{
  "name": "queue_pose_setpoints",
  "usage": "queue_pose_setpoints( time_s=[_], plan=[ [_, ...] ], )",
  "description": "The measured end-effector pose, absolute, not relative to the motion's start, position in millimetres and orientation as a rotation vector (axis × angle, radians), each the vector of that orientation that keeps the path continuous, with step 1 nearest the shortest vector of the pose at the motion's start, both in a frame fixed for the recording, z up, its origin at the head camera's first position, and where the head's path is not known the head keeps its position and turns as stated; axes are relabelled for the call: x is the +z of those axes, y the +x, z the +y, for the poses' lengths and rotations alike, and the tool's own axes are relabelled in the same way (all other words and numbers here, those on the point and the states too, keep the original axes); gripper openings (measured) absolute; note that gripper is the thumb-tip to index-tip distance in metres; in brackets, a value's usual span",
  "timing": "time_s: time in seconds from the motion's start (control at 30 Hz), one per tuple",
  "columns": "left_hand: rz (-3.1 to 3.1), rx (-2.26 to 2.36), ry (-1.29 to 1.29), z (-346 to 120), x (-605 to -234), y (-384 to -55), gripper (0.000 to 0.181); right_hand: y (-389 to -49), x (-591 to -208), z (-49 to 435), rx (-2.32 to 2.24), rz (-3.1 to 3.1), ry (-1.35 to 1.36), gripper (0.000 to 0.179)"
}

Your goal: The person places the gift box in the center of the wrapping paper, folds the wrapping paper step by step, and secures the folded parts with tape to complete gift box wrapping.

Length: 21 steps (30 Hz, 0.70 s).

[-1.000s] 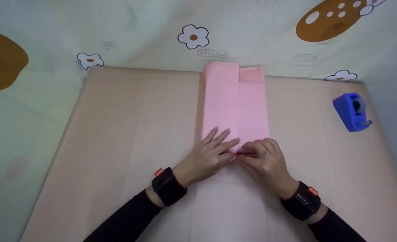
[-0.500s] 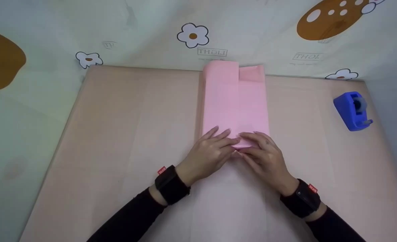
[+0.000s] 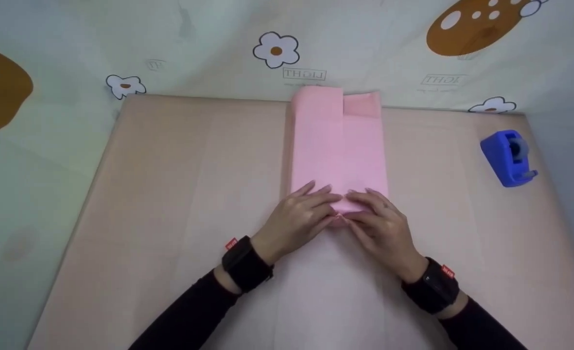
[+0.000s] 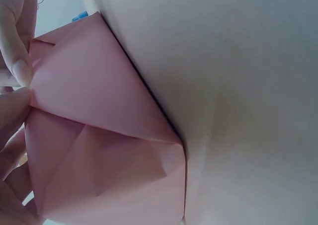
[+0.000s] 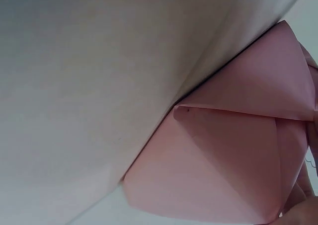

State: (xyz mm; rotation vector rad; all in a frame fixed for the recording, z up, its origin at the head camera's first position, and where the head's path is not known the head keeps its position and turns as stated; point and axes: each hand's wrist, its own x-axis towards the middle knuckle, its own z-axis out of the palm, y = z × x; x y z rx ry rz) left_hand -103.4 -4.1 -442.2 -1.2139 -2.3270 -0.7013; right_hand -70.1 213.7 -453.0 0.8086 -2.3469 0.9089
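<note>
A flat oblong package wrapped in pink paper [image 3: 338,146] lies lengthwise in front of me, its far end loosely folded. My left hand [image 3: 294,221] is at the left of the near end, fingers over the top and thumb at the edge, pinching the paper. Opposite it, my right hand [image 3: 389,231] pinches the same edge, fingertips almost meeting the left ones. In the left wrist view, the near end shows a pointed paper flap [image 4: 89,81] folded up, with its tip under the thumbs. Creased triangular folds [image 5: 233,155] show in the right wrist view. The package's contents are hidden.
A blue tape dispenser [image 3: 508,158] with a roll in it stands at the right rear of the table. The table [image 3: 194,170] has a pale pinkish cover. Behind it hangs a light sheet [image 3: 209,43] printed with flowers and brown shapes.
A dark red strip showing at the near edge is now covered by pink paper. My right fingers have moved forward onto the package top; the left hand has shifted only slightly.
</note>
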Motion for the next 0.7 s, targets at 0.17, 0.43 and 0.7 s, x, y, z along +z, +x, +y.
queue_pose_setpoints(
  time_s=[0.17, 0.43, 0.7],
  plan=[
    [-2.302, -0.692, -1.189, -3, -444, -103, 0.014, -70, -452, 210, 0.923, -2.329, 0.782, 0.008],
    [-2.327, -0.802, -1.086, -3, -443, -109, 0.032, -67, -450, 205, 0.953, -2.351, 0.683, 0.018],
    [-2.400, -0.760, -1.096, -6, -439, -115, 0.047, -70, -448, 207, 1.046, -2.340, 0.527, 0.052]
  ],
)
